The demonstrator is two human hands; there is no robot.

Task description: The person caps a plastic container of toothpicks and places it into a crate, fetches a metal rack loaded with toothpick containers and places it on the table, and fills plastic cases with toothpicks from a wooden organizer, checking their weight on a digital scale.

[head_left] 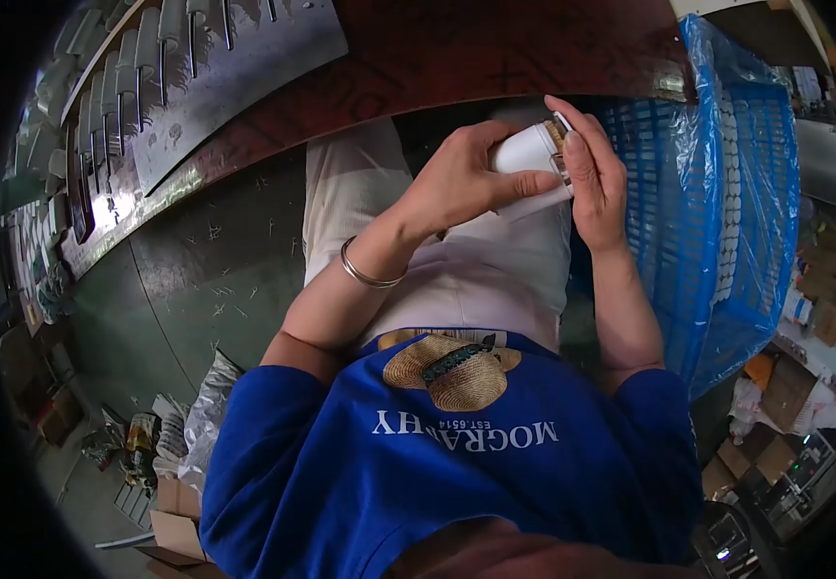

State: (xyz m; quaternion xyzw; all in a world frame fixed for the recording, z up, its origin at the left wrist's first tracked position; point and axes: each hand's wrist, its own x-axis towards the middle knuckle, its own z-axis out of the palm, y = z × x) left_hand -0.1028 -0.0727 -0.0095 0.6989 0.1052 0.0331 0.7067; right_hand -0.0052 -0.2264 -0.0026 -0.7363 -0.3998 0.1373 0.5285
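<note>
A white cylindrical container (524, 152) lies tilted between my two hands, above my lap. My left hand (461, 179), with a metal bangle at the wrist, is wrapped around its body, the thumb stretched along the near side. My right hand (594, 179) closes over the container's right end, its fingers around the rim. Something brownish shows at that end, too small to name. A second white edge shows just below the container; whether it is part of it I cannot tell.
A dark red-brown table (495, 48) runs in front, with a metal sheet (235, 92) and a row of white-handled rods (138, 68) at left. To the right stands a blue crate (664, 193) with a plastic liner. Cardboard boxes (179, 526) and bags lie lower left.
</note>
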